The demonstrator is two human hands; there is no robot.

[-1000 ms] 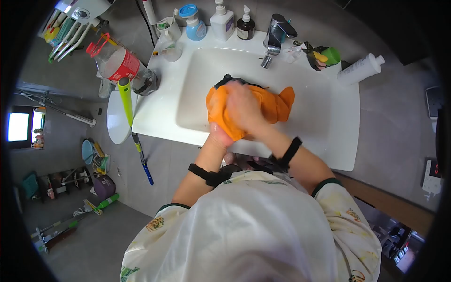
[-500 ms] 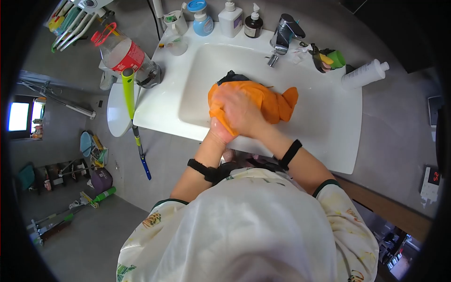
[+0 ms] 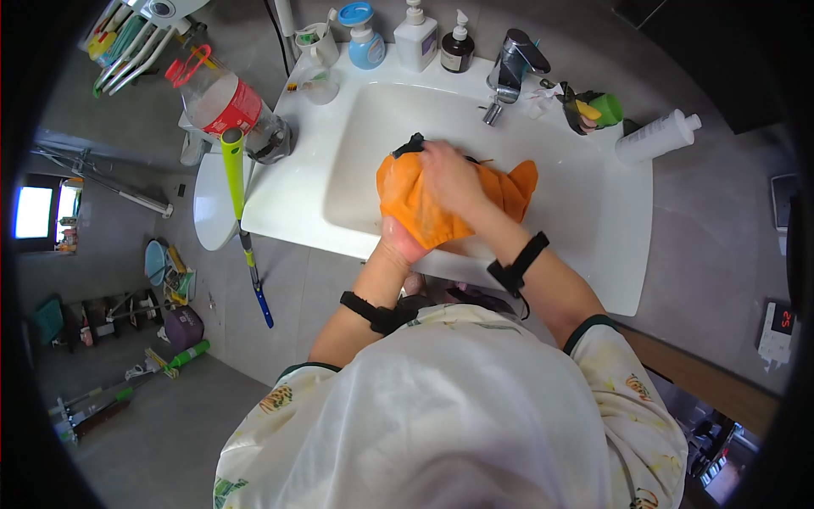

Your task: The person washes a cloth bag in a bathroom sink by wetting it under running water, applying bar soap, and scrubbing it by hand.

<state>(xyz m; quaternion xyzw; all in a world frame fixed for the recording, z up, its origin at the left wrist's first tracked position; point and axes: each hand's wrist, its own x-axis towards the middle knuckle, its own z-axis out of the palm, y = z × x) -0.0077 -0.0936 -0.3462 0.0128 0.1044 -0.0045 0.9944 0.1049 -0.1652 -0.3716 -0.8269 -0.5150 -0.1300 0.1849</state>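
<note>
A wet-looking orange cloth (image 3: 402,191) with a dark piece (image 3: 412,146) at its far edge is bunched over the white sink basin (image 3: 352,161). My left hand (image 3: 401,241) holds the cloth from beneath at the near side; the fabric drapes over it and hides the fingers. On top, my right hand (image 3: 450,178) lies across the cloth with curled fingers gripping it near the dark piece. The cloth's right end spreads out toward the middle of the basin.
A chrome faucet (image 3: 510,68) stands behind the basin. Along the back rim are a blue-topped bottle (image 3: 366,47), a white pump bottle (image 3: 415,41) and a dark pump bottle (image 3: 457,49). A large red-labelled bottle (image 3: 231,109) stands left, a white bottle (image 3: 657,137) right.
My right hand has moved away from my left, up and to the right across the cloth. The cloth's left part is now spread flatter over my left hand, which stays nearly in place.
</note>
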